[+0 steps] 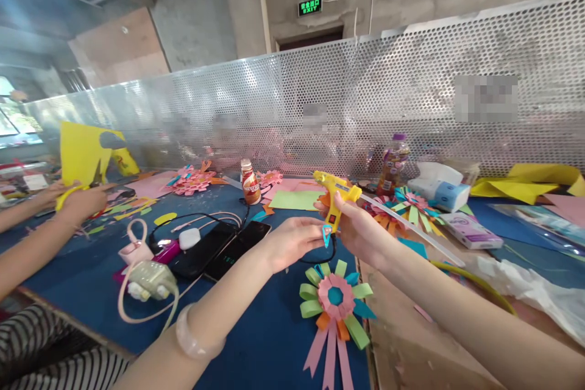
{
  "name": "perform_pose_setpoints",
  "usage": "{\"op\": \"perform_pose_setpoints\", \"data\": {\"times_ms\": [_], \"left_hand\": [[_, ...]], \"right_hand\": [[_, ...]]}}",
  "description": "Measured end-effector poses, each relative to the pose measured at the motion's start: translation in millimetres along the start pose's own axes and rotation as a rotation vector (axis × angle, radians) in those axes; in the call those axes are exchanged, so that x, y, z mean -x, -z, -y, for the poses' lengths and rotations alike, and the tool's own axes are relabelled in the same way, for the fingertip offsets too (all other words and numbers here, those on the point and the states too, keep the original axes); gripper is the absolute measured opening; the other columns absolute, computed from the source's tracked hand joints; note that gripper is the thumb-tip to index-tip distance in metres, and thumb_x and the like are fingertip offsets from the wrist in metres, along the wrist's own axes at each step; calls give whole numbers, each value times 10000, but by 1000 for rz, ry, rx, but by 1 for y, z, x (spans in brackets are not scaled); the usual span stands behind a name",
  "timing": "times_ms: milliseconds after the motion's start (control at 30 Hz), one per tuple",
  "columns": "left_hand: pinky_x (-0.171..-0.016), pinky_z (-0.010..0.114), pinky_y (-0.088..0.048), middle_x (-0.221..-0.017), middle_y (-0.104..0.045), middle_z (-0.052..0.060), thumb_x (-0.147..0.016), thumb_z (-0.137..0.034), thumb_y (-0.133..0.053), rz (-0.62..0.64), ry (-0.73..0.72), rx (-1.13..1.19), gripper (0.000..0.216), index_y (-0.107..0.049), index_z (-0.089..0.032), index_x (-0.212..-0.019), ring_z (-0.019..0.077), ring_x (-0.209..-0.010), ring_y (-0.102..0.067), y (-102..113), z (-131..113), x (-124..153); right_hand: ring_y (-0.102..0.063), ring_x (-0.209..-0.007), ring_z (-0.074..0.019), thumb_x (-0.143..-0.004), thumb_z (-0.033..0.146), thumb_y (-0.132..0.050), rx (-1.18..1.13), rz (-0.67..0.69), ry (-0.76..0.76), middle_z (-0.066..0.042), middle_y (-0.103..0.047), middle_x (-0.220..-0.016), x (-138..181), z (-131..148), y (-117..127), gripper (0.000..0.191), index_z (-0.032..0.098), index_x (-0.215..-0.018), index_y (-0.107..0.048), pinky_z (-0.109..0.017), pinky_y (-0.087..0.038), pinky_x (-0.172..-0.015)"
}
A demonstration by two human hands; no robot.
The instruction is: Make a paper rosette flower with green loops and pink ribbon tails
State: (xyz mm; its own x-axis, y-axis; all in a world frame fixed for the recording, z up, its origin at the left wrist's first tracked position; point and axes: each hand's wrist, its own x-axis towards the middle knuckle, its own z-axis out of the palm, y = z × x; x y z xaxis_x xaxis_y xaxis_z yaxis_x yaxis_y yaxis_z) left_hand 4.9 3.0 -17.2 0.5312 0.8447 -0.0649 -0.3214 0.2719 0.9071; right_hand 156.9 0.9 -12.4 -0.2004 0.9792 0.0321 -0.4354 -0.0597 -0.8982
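My right hand [351, 219] is wrapped round a yellow hot glue gun [337, 192], held upright with its nozzle toward the upper left. A long clear glue stick [411, 226] sticks out of its back end. Just left of the gun's handle, my left hand [295, 242] pinches a small loop of blue paper [326, 235] between its fingertips. Below both hands, a paper flower rosette [337, 297] lies on the blue table cover, with a pink ring, a blue centre, green, blue and orange petals and pink tails.
Two black phones [237, 251], chargers and cables [150, 280] lie to the left. A small brown bottle [250, 181] and a purple-capped bottle [393, 161] stand farther back. A co-worker's hands [85, 202] cut yellow paper [82, 149] with scissors. A perforated metal panel [256, 97] runs behind the table.
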Motion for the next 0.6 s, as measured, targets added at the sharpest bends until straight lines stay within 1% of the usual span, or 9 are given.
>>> {"op": "perform_pose_setpoints", "data": {"times_ms": [133,233,333,467,533,600], "left_hand": [[-785,304,-448,-712,-687,48,-599,-181,-793,23,-45,-19,148,-716,-145,-720,159,-741,-636,-3,-3,0],[-756,297,-446,-682,-682,50,-581,-175,-796,-10,-54,-64,134,-720,-142,-687,156,-711,-627,-5,-3,2],[-725,283,-438,-664,-678,48,-571,-169,-796,-37,-64,-87,126,-723,-138,-669,140,-679,-608,-7,-4,3],[-692,263,-428,-673,-675,46,-558,-165,-798,-94,-111,-108,134,-726,-133,-666,128,-676,-589,-1,-7,3],[-713,274,-430,-706,-684,55,-568,-172,-791,-123,-138,-129,142,-732,-139,-693,141,-705,-592,6,-11,2],[-743,288,-432,-739,-691,60,-578,-187,-787,-142,-166,-150,157,-737,-148,-722,153,-735,-596,13,-16,2]], "right_hand": [[-617,-768,-156,-793,476,-588,36,54,4,-52,-670,-1024,3,0,-2,318,214,-973,-604,-243,-466,-607],[-612,-719,-142,-784,536,-574,77,81,20,-51,-680,-957,3,-4,-3,374,203,-949,-620,-238,-458,-604],[-615,-710,-143,-796,593,-513,123,85,47,-35,-681,-853,2,-6,-1,427,211,-953,-624,-245,-460,-626],[-604,-662,-152,-854,595,-374,436,11,98,-46,-666,-775,2,-1,3,505,175,-908,-649,-273,-452,-624],[-584,-632,-161,-850,568,-405,580,-38,135,-48,-648,-723,4,3,3,489,152,-851,-662,-283,-432,-603],[-550,-619,-160,-827,519,-490,658,-63,206,-32,-621,-683,7,8,2,406,153,-800,-664,-283,-408,-600]]}}
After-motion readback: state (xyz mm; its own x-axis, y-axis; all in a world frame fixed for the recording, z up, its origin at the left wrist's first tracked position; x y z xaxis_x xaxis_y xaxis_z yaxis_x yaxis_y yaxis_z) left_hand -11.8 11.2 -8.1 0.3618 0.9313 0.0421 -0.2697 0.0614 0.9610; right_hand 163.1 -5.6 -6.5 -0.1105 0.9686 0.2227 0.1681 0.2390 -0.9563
